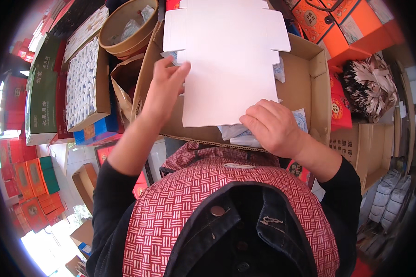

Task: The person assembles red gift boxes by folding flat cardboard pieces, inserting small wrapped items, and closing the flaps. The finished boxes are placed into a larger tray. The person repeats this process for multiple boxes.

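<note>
A flat white die-cut cardboard box blank (231,74) with notched flaps lies tilted over an open brown cardboard carton (305,85) in front of me. My right hand (275,127) pinches the blank's near right corner, its fingers curled and the thumb at the edge. At the left edge, my left hand (166,87) hovers with thumb and fingers apart, the thumb tip overlapping the blank's side. Beneath the blank, white packets with blue print (300,119) show inside the carton; the rest of them are hidden.
Left of the carton stand a round tan tub (129,27) holding clear plastic, a brown paper bag (125,83) and a box packed with small white packets (82,85). Orange gift boxes (346,27) and a bundle of brown paper bags (370,87) are at right.
</note>
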The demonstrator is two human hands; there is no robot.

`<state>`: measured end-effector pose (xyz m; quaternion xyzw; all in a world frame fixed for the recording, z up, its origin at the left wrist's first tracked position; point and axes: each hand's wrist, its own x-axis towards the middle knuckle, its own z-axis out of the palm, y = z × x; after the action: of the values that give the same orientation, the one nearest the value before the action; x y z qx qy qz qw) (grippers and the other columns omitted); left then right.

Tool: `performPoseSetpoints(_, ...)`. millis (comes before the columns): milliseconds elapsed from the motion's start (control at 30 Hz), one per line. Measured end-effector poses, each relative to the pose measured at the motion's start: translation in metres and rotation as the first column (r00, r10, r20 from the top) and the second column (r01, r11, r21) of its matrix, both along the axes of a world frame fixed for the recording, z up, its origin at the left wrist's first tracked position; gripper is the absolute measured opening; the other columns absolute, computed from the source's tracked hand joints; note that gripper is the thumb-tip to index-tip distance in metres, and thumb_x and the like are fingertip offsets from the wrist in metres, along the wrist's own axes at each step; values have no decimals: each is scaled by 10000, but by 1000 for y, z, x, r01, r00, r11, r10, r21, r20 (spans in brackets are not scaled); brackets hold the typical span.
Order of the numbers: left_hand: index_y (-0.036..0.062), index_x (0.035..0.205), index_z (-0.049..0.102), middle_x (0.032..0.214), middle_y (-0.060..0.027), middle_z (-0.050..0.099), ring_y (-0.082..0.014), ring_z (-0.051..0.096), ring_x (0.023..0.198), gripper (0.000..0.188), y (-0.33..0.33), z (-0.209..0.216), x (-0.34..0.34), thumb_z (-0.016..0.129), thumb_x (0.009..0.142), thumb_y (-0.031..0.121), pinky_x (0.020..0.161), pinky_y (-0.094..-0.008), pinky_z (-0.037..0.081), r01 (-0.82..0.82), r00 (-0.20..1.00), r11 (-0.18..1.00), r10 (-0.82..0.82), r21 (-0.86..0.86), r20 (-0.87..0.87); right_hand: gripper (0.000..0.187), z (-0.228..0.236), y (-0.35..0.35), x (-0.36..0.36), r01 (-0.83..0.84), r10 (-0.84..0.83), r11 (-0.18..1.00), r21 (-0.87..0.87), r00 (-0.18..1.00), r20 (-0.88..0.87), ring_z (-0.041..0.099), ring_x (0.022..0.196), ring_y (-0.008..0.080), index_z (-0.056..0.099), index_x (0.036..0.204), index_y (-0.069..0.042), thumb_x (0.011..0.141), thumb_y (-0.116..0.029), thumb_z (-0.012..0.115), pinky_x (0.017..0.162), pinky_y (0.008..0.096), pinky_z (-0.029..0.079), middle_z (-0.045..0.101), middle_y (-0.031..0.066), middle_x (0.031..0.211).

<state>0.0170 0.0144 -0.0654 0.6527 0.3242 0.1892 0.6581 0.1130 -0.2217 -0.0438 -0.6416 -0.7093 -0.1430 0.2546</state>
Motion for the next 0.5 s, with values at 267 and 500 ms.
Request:
performPoseSetpoints(267, 33, 1125, 628, 1047, -86, 616, -173, 626, 951, 370, -34, 18, -75, 746, 774, 52, 799, -293, 538, 480, 876, 864, -462, 153, -137, 118, 0, 8, 4, -22, -17, 993, -119, 947, -320, 551, 705, 261, 589, 814, 7, 710, -40, 618, 605, 343, 468, 548, 104, 776)
performPoseSetpoints(500, 6, 929, 628, 881, -107, 670, -186, 672, 806, 101, -36, 6, -59, 664, 858, 67, 760, -288, 556, 308, 950, 928, -288, -210, 118, 67, 5, 13, 11, -82, -77, 968, -237, 801, -594, 565, 740, 286, 601, 816, -4, 776, -49, 633, 630, 376, 463, 567, 109, 783)
